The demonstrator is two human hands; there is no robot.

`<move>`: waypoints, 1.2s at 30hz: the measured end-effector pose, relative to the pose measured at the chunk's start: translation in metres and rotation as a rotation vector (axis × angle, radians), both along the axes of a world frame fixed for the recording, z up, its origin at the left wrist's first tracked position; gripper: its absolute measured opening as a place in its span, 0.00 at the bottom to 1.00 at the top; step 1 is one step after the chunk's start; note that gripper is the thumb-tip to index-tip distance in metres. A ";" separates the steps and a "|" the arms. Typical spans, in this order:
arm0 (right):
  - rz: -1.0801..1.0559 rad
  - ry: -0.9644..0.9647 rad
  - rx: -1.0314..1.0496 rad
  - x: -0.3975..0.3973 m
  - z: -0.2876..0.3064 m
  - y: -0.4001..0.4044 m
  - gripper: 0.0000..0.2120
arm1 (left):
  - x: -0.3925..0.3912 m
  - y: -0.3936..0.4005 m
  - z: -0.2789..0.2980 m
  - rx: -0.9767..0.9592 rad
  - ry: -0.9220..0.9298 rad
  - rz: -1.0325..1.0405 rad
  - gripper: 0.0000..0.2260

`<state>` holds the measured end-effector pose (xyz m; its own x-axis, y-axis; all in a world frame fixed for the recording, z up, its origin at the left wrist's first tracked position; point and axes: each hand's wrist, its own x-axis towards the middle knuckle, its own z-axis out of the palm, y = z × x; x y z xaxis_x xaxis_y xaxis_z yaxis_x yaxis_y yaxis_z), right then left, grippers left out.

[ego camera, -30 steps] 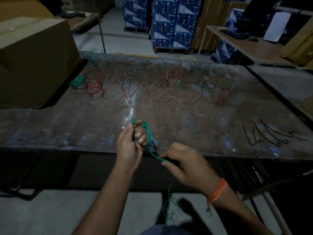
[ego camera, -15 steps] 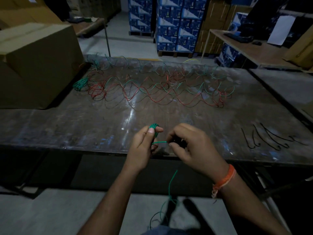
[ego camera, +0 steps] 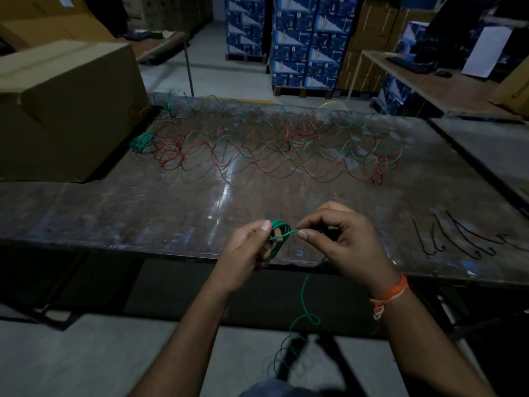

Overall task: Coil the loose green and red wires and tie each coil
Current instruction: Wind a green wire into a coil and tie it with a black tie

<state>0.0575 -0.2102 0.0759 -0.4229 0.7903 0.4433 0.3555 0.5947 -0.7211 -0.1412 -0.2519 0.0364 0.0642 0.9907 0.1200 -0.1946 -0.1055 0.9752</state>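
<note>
My left hand point(ego camera: 248, 249) grips a small coil of green wire point(ego camera: 278, 236) over the near edge of the dark table point(ego camera: 143, 213). Beside it, my right hand point(ego camera: 343, 239) pinches a short stretch of the same green wire between thumb and forefinger. The wire's loose tail point(ego camera: 303, 308) hangs below my right hand toward the floor. Loose green and red wires point(ego camera: 274, 153) lie tangled across the far half of the table. A finished green coil point(ego camera: 142, 141) and a red bundle point(ego camera: 170, 154) lie at the far left.
A large cardboard box point(ego camera: 65, 110) stands on the table's left side. Several black wire ties point(ego camera: 463, 239) lie at the near right. Stacked blue cartons point(ego camera: 303, 41) and a wooden desk point(ego camera: 435, 81) stand behind the table.
My right hand rose from below the table edge to beside the coil, drawing the green wire up. The coil in my left hand has gained turns, and the hanging tail is shorter.
</note>
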 end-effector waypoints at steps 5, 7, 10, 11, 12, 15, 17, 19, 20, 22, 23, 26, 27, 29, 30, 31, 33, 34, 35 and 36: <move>-0.018 0.017 0.010 0.001 -0.001 0.003 0.05 | 0.002 0.000 0.001 0.033 0.025 -0.089 0.13; -0.024 0.029 0.012 0.002 -0.002 0.005 0.04 | 0.002 0.000 0.002 0.045 0.066 -0.117 0.12; -0.001 0.056 -0.019 0.006 -0.007 0.010 0.05 | 0.002 0.003 0.002 0.008 0.050 -0.156 0.14; 0.009 0.071 -0.049 0.007 -0.009 0.011 0.06 | 0.002 0.004 0.001 -0.012 0.014 -0.167 0.15; 0.016 0.088 -0.088 0.008 -0.011 0.013 0.08 | 0.002 0.005 0.001 -0.034 -0.026 -0.176 0.15; 0.036 0.137 -0.188 0.006 -0.017 0.017 0.09 | 0.002 0.008 -0.001 -0.087 -0.143 -0.206 0.14; 0.057 0.144 -0.187 0.004 -0.022 0.019 0.07 | 0.003 0.011 -0.003 -0.109 -0.203 -0.207 0.14; 0.079 0.105 -0.164 -0.001 -0.024 0.020 0.09 | 0.005 0.015 -0.004 -0.118 -0.227 -0.195 0.15; 0.085 0.081 -0.156 -0.004 -0.027 0.021 0.10 | 0.006 0.016 -0.004 -0.120 -0.242 -0.191 0.15; 0.087 0.046 -0.146 -0.008 -0.030 0.022 0.12 | 0.008 0.018 -0.005 -0.128 -0.290 -0.197 0.16; 0.088 0.031 -0.143 -0.011 -0.031 0.023 0.12 | 0.008 0.019 -0.006 -0.145 -0.323 -0.210 0.16; 0.083 0.014 -0.119 -0.015 -0.036 0.027 0.14 | 0.006 0.022 -0.006 -0.240 -0.484 -0.344 0.16; 0.070 0.021 -0.102 -0.017 -0.037 0.028 0.14 | 0.006 0.024 -0.005 -0.256 -0.534 -0.399 0.16; 0.038 0.042 -0.093 -0.020 -0.039 0.030 0.14 | 0.006 0.026 -0.004 -0.249 -0.564 -0.441 0.15; 0.030 0.059 -0.113 -0.021 -0.041 0.031 0.14 | 0.006 0.027 -0.004 -0.239 -0.555 -0.439 0.16; 0.035 0.083 -0.148 -0.021 -0.042 0.032 0.14 | 0.008 0.028 -0.003 -0.228 -0.543 -0.431 0.16; 0.073 0.143 -0.235 -0.020 -0.048 0.034 0.15 | 0.011 0.029 -0.004 -0.204 -0.551 -0.410 0.16; 0.089 0.176 -0.282 -0.018 -0.050 0.034 0.15 | 0.012 0.030 -0.004 -0.194 -0.581 -0.400 0.16; 0.096 0.204 -0.327 -0.016 -0.054 0.035 0.16 | 0.012 0.032 -0.005 -0.191 -0.626 -0.390 0.16; 0.091 0.218 -0.361 -0.014 -0.058 0.035 0.16 | 0.012 0.034 -0.005 -0.196 -0.677 -0.372 0.16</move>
